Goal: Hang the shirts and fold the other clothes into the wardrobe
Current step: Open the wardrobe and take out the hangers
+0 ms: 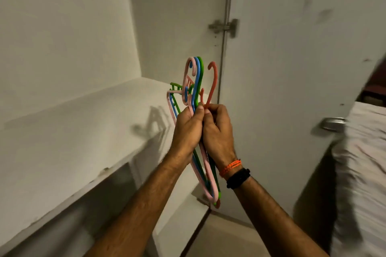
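A bunch of plastic hangers (197, 81) in pink, blue and green stands upright in front of the open white wardrobe (69, 48), hooks pointing up. My left hand (187, 131) grips this bunch at the necks. Beside it, my right hand (219, 129) pinches the neck of a red hanger (213, 81), whose hook stands a little apart to the right of the others. The lower ends of the hangers stick out below my wrists. No shirts or other clothes are in view.
A white wardrobe shelf (83, 131) lies to the left at hand height, with a compartment beneath. The open wardrobe door (292, 69) with hinge (224, 27) and metal handle (333, 124) stands to the right. A bed with pale sheets (363, 162) sits at far right.
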Motion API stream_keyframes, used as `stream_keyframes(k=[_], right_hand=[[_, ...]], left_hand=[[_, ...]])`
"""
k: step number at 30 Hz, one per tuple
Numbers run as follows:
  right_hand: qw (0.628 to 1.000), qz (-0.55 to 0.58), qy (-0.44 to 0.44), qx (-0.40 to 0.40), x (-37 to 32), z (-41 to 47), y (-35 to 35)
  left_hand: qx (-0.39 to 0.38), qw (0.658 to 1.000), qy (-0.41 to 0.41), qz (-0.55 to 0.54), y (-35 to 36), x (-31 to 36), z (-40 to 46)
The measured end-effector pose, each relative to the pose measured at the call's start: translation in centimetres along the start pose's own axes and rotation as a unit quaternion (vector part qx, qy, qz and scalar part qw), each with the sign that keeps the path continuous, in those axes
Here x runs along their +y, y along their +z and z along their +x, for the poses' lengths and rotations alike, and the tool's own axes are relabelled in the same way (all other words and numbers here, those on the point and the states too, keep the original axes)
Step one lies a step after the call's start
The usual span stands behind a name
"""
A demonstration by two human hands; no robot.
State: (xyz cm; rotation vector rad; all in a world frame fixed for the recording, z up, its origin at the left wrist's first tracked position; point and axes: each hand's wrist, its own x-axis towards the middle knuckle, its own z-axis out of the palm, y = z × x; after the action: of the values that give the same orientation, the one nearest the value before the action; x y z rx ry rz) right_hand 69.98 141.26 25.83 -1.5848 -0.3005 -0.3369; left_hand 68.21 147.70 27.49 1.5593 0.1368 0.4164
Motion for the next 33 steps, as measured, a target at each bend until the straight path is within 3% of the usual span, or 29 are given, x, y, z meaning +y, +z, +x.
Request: stream_keyframes(k=[9,16,24,33], right_hand=[[0.98,-0.061,0.047,0.183,4.1,-6.8,-25.9],[0.95,-0.116,0.106,0.272,8.1,-12.7,-43.5],[0.921,-0.106,0.197,0.318,13.8,-16.8,-57.0],[0.889,-0.109,0.31,0.319,22.7,-12.7,-70.7]], left_hand=[[-0.218,0.973,-0.078,-0.02,23.1,-3.9,-11.6],[-0.31,0.94,-0.143,-0.009,38.7,-8.1,-20.5],[-0.413,0.876,-0.243,-0.061,51.8,-14.1,-27.2],[-0.449,0.818,-0.357,-0.029,67.2,-22.0,-25.4]])
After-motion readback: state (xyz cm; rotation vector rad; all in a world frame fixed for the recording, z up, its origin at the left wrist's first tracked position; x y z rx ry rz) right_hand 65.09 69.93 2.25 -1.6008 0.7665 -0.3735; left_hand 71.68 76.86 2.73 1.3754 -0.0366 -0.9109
